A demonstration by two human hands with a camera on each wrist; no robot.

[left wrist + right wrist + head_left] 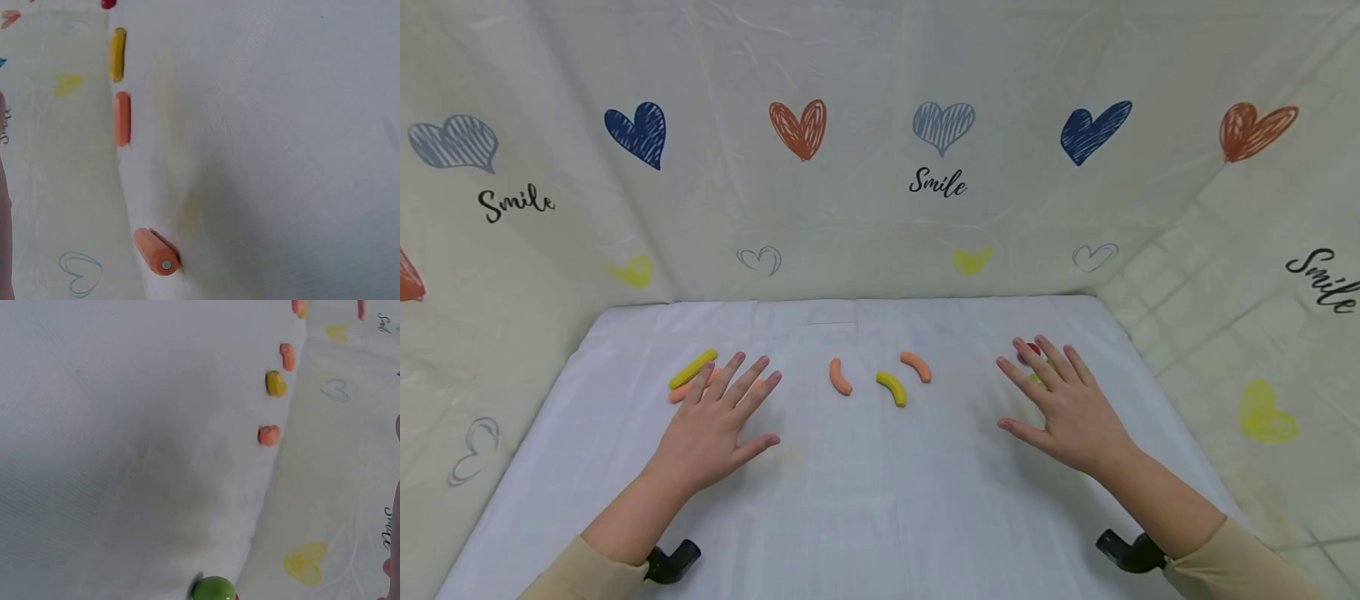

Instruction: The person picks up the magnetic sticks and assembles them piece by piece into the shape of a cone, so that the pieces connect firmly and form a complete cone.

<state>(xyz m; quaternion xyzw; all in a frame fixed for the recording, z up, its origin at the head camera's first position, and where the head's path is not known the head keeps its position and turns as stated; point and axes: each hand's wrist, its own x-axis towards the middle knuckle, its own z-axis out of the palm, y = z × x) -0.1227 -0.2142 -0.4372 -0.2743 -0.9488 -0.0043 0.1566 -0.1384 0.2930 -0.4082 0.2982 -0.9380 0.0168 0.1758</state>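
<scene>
My left hand (715, 429) hovers palm down with its fingers spread. Behind its fingertips lie a straight-looking yellow piece (692, 368) and orange pieces (681, 392), partly covered by the fingers. Two curved orange pieces (840, 377) and a curved yellow piece (892, 388) lie mid-table between the hands. One orange piece (156, 253) shows a grey disc on its end in the left wrist view. My right hand (1067, 412), also spread and holding nothing, partly hides a red thing (1034, 347) and a green rounded thing (214, 590).
A white cloth (880, 500) covers the table. Pale sheeting (865, 208) with printed hearts rises behind it and at both sides. A black curved fitting (673, 562) juts from the left cuff, and a similar black fitting (1129, 552) from the right.
</scene>
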